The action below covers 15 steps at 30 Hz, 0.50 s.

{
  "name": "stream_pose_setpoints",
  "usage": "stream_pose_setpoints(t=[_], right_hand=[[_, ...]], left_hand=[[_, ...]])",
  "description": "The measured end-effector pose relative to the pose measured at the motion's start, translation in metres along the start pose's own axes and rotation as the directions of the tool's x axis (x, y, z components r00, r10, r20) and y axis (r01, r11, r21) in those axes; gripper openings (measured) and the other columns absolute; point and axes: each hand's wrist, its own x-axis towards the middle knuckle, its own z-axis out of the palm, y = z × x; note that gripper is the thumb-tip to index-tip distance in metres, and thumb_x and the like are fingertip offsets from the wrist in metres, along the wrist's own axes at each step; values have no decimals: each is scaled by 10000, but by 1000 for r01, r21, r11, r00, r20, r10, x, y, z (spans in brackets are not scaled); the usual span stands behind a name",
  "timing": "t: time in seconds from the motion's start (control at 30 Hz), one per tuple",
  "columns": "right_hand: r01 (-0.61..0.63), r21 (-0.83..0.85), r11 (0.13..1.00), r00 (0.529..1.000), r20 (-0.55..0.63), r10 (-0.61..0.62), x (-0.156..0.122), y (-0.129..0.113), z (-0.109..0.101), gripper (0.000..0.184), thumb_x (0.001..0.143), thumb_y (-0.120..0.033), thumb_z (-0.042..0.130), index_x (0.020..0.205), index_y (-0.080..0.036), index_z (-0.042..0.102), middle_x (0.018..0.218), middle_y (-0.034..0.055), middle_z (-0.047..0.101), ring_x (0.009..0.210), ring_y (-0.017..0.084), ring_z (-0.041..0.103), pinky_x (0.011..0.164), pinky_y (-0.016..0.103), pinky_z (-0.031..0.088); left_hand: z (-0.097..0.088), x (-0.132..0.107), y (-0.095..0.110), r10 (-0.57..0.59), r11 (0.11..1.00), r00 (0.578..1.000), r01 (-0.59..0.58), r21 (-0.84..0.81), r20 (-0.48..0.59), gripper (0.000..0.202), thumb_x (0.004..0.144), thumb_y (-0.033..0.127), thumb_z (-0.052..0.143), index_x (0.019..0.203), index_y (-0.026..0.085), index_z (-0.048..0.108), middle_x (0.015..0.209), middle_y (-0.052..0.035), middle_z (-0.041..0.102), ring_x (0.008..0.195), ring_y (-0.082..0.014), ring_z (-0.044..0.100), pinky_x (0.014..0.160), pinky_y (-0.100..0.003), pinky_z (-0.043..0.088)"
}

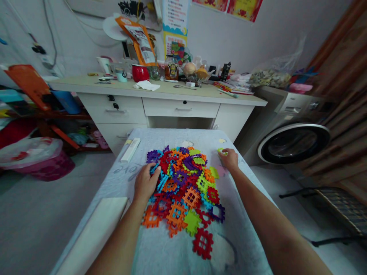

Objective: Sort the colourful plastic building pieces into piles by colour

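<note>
Heap of toothed plastic pieces [180, 176], one pinched alongside

Beyond the heap, white desk [166, 107]; beneath it, cloth-covered table [169, 256]. Left of the heap's far end, slim white box [130, 150]. At the heap's left edge, left hand [145, 182], fingers bent over light-blue pieces [163, 182]; cannot tell whether gripping any. Right of the heap and apart from it, right hand [231, 158], thumb and finger narrowed on a small lime-green piece [220, 150].

Probably best to pinch by the rim, one piece at a time, and keep left fingertips light, to avoid dragging neighbours out of the heap by caught teeth.
</note>
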Motion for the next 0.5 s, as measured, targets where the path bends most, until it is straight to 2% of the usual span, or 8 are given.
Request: stream_pose_setpoints(t=[0.13, 0.23, 0.37, 0.5], right_hand=[[-11, -4, 1000, 1000, -1, 11, 38, -6, 18, 175, 701, -336, 699, 776, -178, 707, 952, 114, 679, 908, 244, 598, 881, 368, 426], [-57, -5, 998, 998, 24, 57, 55, -9, 31, 207, 700, -319, 700, 824, -154, 716, 983, 134, 671, 902, 245, 599, 877, 360, 430], [-80, -9, 997, 995, 51, 80, 61, -9, 46, 213, 707, -296, 678, 840, -135, 721, 1009, 159, 665, 949, 261, 590, 911, 374, 409], [-30, -32, 999, 998, 45, 31, 53, -4, 51, 238, 723, -259, 629, 895, -123, 721, 1004, 160, 665, 1007, 273, 567, 945, 395, 384]], left_hand=[[0, 0, 0, 10, 1000, 1000, -10, 0, -1, 447, 865, 550, 444, 1081, 205, 630, 1104, -92, 685, 1071, -255, 623, 976, -397, 464], [0, 1, 1, 3, 1000, 1000, -3, 3, 5, 458, 865, 551, 442, 1084, 194, 628, 1104, -99, 682, 1070, -260, 622, 978, -404, 462], [-1, 1, 2, -7, 1000, 1000, 7, 5, 16, 455, 868, 542, 444, 1093, 191, 625, 1111, -101, 679, 1069, -260, 622, 978, -406, 462], [-2, 1, 3, -3, 1000, 1000, 3, 0, 10, 432, 863, 535, 456, 1083, 205, 629, 1104, -90, 685, 1066, -254, 625, 980, -397, 463]])
